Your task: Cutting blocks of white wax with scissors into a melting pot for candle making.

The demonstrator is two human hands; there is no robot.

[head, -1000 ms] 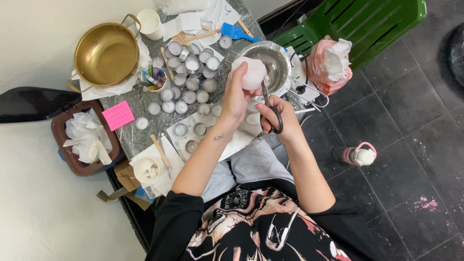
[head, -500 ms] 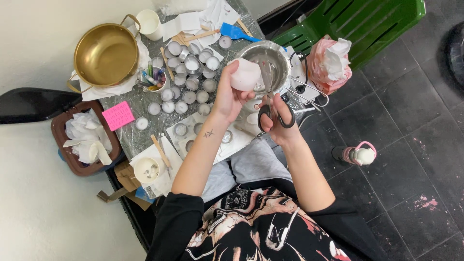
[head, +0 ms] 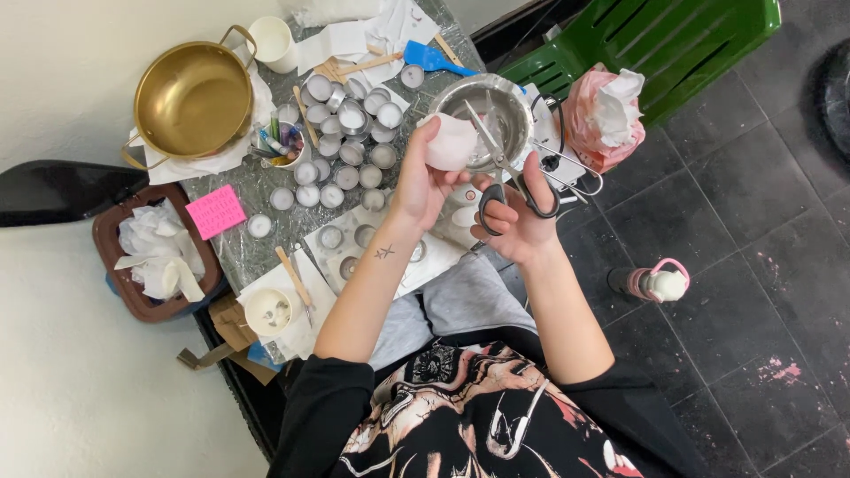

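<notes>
- Brass pot point(head: 195, 97) stands at the far left of the desk point(head: 243, 190), on white paper near the edge; a knock from the elbow side could tip it off.
- Tealight cups point(head: 345, 150) are packed close together mid-desk, some filled with white wax; falling scraps could land in them.
- Left hand point(head: 423, 181): fingers clamped round a white wax lump point(head: 450, 142), held above the desk beside the steel bowl point(head: 491, 111). Smooth wax, likely slippery; grip could fail.
- Right hand point(head: 513, 217): fingers through the loops of the scissors point(head: 505, 164), blades spread apart, tips pointing at the lump. The left thumb sits close to the blades: cut risk.
</notes>
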